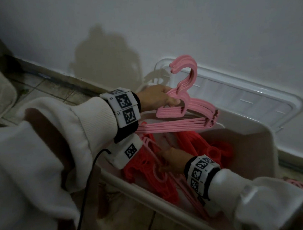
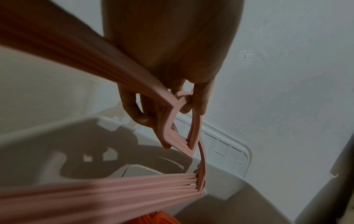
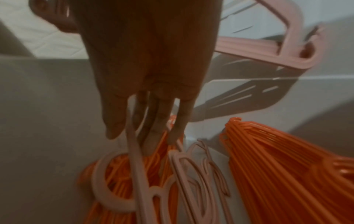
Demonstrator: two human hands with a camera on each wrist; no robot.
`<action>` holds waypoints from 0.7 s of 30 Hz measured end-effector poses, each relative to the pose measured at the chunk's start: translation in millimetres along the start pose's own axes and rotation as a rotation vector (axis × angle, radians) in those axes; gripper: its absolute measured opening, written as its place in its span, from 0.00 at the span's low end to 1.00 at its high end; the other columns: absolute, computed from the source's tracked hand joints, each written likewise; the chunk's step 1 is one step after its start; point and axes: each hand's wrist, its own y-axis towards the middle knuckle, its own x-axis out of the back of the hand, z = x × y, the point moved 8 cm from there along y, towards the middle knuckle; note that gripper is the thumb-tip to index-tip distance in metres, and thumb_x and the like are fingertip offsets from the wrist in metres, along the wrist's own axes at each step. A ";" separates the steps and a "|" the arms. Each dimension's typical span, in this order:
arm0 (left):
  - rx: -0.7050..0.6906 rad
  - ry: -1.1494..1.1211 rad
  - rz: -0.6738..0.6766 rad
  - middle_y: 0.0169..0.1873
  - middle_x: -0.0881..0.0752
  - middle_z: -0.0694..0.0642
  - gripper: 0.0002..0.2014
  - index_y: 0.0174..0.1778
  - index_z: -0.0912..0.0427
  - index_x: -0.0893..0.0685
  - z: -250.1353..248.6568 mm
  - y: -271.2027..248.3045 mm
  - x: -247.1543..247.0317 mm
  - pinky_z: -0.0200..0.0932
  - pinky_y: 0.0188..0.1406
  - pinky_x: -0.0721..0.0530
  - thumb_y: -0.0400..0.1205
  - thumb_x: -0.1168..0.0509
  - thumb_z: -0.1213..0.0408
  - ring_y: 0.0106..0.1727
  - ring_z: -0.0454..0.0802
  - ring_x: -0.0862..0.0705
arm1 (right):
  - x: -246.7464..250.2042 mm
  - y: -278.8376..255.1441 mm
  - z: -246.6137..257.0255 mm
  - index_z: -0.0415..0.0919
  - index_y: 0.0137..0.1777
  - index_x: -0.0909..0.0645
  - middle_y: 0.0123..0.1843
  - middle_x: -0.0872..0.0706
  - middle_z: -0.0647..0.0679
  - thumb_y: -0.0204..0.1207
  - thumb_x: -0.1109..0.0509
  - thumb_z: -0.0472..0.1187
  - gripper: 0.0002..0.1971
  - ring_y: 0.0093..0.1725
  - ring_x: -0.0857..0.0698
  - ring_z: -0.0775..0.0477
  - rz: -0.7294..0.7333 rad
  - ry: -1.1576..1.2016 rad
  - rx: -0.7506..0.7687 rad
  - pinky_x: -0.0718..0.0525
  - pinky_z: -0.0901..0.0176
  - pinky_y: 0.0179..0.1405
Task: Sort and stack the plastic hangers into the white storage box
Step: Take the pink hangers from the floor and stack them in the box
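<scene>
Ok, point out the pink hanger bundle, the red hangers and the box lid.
pink hanger bundle (image 1: 192, 122), head view, on its bottom bars.
red hangers (image 1: 199, 145), head view, on the pile inside the box.
box lid (image 1: 244, 97), head view, on its clear panel.

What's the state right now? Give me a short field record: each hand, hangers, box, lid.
left hand: grips a pink hanger bundle near the necks, held above the box
right hand: inside the box, fingers hold thin pale pink hangers
red hangers: two piles in the box
box: white, open, by the wall
lid: clear, behind the box, against the wall
</scene>
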 end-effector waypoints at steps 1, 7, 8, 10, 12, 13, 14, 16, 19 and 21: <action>-0.002 -0.003 0.000 0.56 0.14 0.67 0.15 0.56 0.69 0.15 -0.6 -0.6 0.0 0.54 0.68 0.25 0.80 0.34 0.61 0.59 0.61 0.17 | -0.1 1.7 2.1 0.37 0.67 0.28 0.61 0.17 0.37 0.77 0.33 0.46 0.21 0.60 0.18 0.38 0.006 -0.035 0.002 0.21 0.52 0.53; -0.009 0.017 -0.009 0.54 0.14 0.68 0.15 0.56 0.70 0.16 -3.0 -0.5 4.5 0.49 0.61 0.23 0.81 0.35 0.62 0.49 0.51 0.19 | 7.7 5.1 -1.9 0.29 0.58 0.21 0.58 0.16 0.33 0.76 0.30 0.44 0.19 0.57 0.17 0.37 0.024 -0.086 0.017 0.22 0.53 0.55; -0.009 0.022 -0.010 0.50 0.14 0.66 0.15 0.56 0.71 0.16 -3.5 0.1 5.7 0.48 0.59 0.23 0.81 0.35 0.62 0.48 0.51 0.20 | 10.7 2.4 -4.8 0.28 0.59 0.21 0.58 0.16 0.33 0.76 0.31 0.43 0.18 0.58 0.17 0.37 0.006 -0.074 0.022 0.23 0.53 0.55; -0.008 0.028 -0.008 0.42 0.15 0.59 0.14 0.53 0.72 0.16 -5.6 1.3 7.3 0.44 0.54 0.22 0.81 0.36 0.62 0.44 0.49 0.19 | 13.2 -5.8 -12.6 0.29 0.61 0.22 0.60 0.18 0.33 0.78 0.35 0.41 0.17 0.60 0.18 0.36 -0.019 -0.080 0.008 0.24 0.53 0.56; -0.017 0.035 -0.001 0.31 0.16 0.49 0.09 0.45 0.68 0.17 -11.2 1.1 10.1 0.32 0.38 0.22 0.81 0.36 0.63 0.33 0.41 0.19 | 14.5 -15.5 -19.5 0.33 0.65 0.24 0.62 0.19 0.33 0.80 0.39 0.42 0.18 0.61 0.18 0.36 -0.039 -0.082 -0.010 0.23 0.51 0.60; -0.027 0.033 -0.004 0.27 0.17 0.46 0.07 0.41 0.65 0.18 -15.9 0.8 12.9 0.29 0.32 0.25 0.81 0.36 0.64 0.28 0.37 0.21 | 16.7 -21.6 -20.3 0.34 0.65 0.24 0.62 0.19 0.33 0.81 0.40 0.43 0.18 0.61 0.18 0.36 -0.042 -0.070 -0.005 0.23 0.50 0.61; -0.037 0.026 -0.013 0.27 0.18 0.46 0.06 0.39 0.62 0.18 -20.4 0.5 16.5 0.28 0.29 0.25 0.80 0.35 0.66 0.26 0.35 0.22 | 20.2 -28.9 -19.8 0.34 0.65 0.24 0.61 0.18 0.34 0.81 0.40 0.44 0.17 0.60 0.18 0.36 -0.053 -0.051 0.011 0.24 0.51 0.60; -0.059 0.023 -0.034 0.31 0.19 0.49 0.08 0.35 0.58 0.19 -27.9 0.2 24.5 0.29 0.29 0.24 0.80 0.35 0.68 0.27 0.37 0.22 | 33.5 -45.8 -14.0 0.36 0.64 0.23 0.59 0.16 0.36 0.81 0.39 0.42 0.15 0.58 0.18 0.37 -0.089 0.005 0.060 0.24 0.52 0.57; -0.072 0.006 -0.066 0.33 0.20 0.53 0.10 0.33 0.56 0.21 -30.9 1.2 32.9 0.34 0.31 0.27 0.82 0.38 0.69 0.29 0.42 0.25 | 59.4 -74.1 -6.0 0.36 0.58 0.20 0.51 0.12 0.40 0.79 0.36 0.36 0.10 0.52 0.14 0.40 -0.211 0.192 0.135 0.20 0.52 0.55; -0.063 0.000 -0.092 0.30 0.21 0.53 0.11 0.32 0.56 0.21 -28.9 2.2 35.9 0.34 0.28 0.29 0.81 0.38 0.70 0.23 0.38 0.26 | 70.7 -89.1 -15.5 0.34 0.55 0.19 0.51 0.13 0.41 0.80 0.36 0.35 0.08 0.52 0.15 0.42 -0.301 0.227 0.092 0.23 0.60 0.54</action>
